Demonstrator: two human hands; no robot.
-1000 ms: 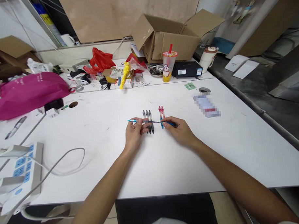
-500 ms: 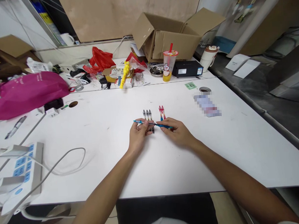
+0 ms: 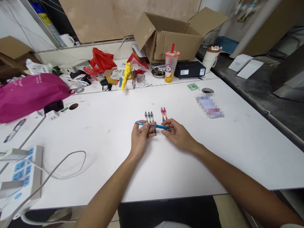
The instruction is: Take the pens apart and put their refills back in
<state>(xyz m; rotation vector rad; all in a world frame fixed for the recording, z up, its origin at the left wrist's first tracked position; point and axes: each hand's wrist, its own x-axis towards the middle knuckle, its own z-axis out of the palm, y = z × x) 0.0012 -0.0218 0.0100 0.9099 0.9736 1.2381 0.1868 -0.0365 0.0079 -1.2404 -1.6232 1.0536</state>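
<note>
A blue pen (image 3: 157, 126) lies nearly level across both hands, above the white table. My left hand (image 3: 140, 138) pinches its left portion between thumb and fingers. At the pen's right end, the fingertips of my right hand (image 3: 179, 134) are closed on the blue barrel. Three pens with black ends (image 3: 149, 115) lie side by side just behind my left hand, partly covered by it and the blue pen. Two pens with red tops (image 3: 163, 112) lie behind my right hand, their lower parts hidden.
A white power strip (image 3: 31, 174) with cables sits at the left. Behind are a pink bag (image 3: 31, 93), a yellow stick-like item (image 3: 126, 76), a drink cup (image 3: 170, 66), a black box (image 3: 189, 70) and an open carton (image 3: 175, 43). A tape roll (image 3: 207, 90) lies right.
The blue barrel in my right hand has moved slightly left toward my left hand. The thin dark section between the hands is now covered, and the pen looks continuous.
</note>
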